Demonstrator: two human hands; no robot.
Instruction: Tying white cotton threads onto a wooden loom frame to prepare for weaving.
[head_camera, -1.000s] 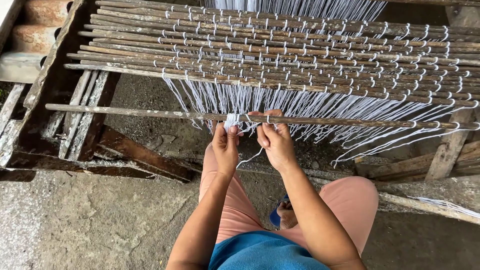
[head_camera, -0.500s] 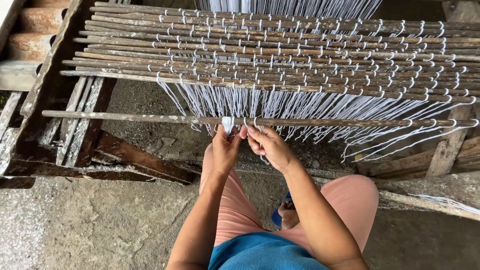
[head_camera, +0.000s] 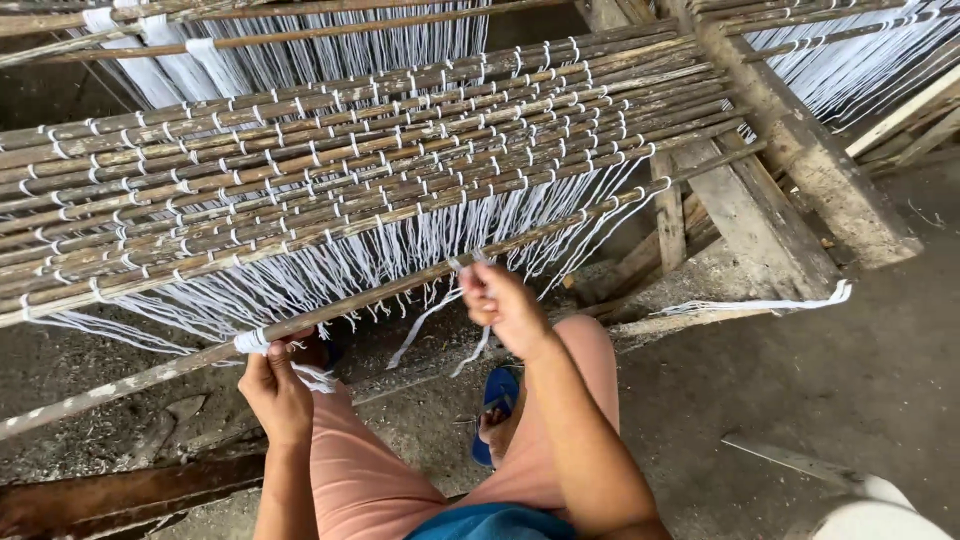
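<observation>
Our hands have moved apart along the rod (head_camera: 400, 290): left hand (head_camera: 272, 385) at 8 o'clock clamps a yarn wrap (head_camera: 250, 341), right hand (head_camera: 505, 305) pinches a strand (head_camera: 478, 345), working rightwards.

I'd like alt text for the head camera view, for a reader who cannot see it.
A person's left hand grips a thin wooden rod wrapped with white thread, while the right hand pinches loose white threads hanging from it. Behind lies a rack of wooden sticks tied with white thread.
</observation>
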